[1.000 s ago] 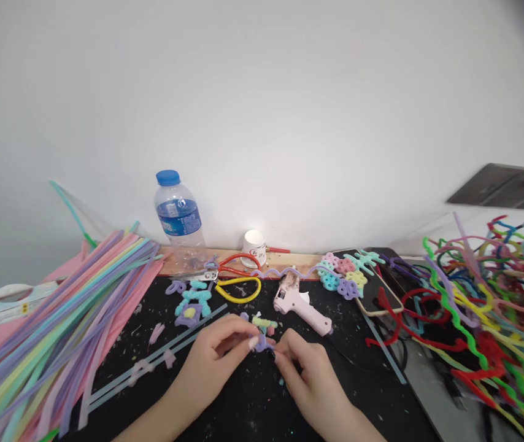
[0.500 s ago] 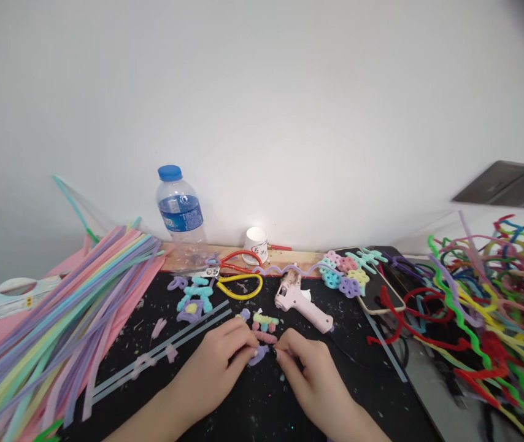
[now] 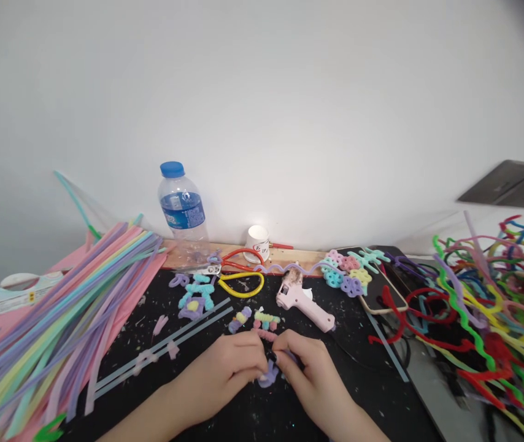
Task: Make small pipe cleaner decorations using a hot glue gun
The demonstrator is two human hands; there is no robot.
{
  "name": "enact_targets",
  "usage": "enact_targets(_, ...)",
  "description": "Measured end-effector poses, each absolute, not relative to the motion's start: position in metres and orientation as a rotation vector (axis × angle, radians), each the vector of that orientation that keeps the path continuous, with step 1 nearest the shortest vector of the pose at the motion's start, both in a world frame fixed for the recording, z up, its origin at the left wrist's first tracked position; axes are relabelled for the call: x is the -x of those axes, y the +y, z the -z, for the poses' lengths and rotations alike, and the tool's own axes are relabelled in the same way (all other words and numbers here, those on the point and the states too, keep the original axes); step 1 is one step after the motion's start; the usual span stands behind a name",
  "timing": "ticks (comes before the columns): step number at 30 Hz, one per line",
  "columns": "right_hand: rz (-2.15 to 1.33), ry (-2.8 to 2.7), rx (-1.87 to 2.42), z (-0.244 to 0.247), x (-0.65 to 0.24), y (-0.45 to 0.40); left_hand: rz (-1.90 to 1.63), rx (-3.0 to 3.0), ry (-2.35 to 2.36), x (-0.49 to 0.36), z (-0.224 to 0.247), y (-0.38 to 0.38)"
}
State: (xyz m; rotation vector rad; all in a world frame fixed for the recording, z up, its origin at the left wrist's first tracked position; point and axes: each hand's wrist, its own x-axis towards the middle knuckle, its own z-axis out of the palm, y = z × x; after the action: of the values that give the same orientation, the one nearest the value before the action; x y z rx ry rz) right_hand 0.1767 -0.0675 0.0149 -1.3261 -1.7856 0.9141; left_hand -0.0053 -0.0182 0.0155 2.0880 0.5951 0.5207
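My left hand and my right hand meet low over the black mat, each with thumb and fingers pinched together. Between them is a small bent piece of fuzzy purple pipe cleaner, held at both sides and partly covered by the fingers. A small dark spot shows at the right fingertips; I cannot tell what it is. Just beyond the hands lie a pink, yellow and teal pipe-cleaner piece and a small purple and yellow one.
Behind the hands lie a pink glue gun and scissors with red and yellow handles. A bottle and white cup stand by the wall. Pastel pipe cleaners are heaped left, tangled bright ones right. Pipe-cleaner flowers touch a phone.
My left hand has shifted slightly right and down, uncovering the small purple and yellow piece. The purple pipe cleaner has moved right and down between my hands.
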Motion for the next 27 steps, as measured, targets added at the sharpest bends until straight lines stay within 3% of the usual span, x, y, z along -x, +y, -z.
enact_targets(10,-0.960,-1.785,1.369,-0.0168,-0.1781,-0.0658,-0.667,-1.543,0.865,0.0003,-0.0115,-0.0138)
enact_targets(16,-0.888,-1.794,1.365,-0.0173,-0.1776,-0.0684,-0.646,-1.834,1.025,-0.0001,-0.0104,-0.0177)
enact_targets(22,-0.798,-1.703,1.457,-0.0144,-0.1803,-0.0664,-0.650,-2.081,0.871,0.0028,-0.0100,-0.0216)
enact_targets(27,-0.800,-1.651,1.500,-0.0132,-0.1827,-0.0651,-0.725,-1.699,0.801,0.0003,-0.0086,-0.0185)
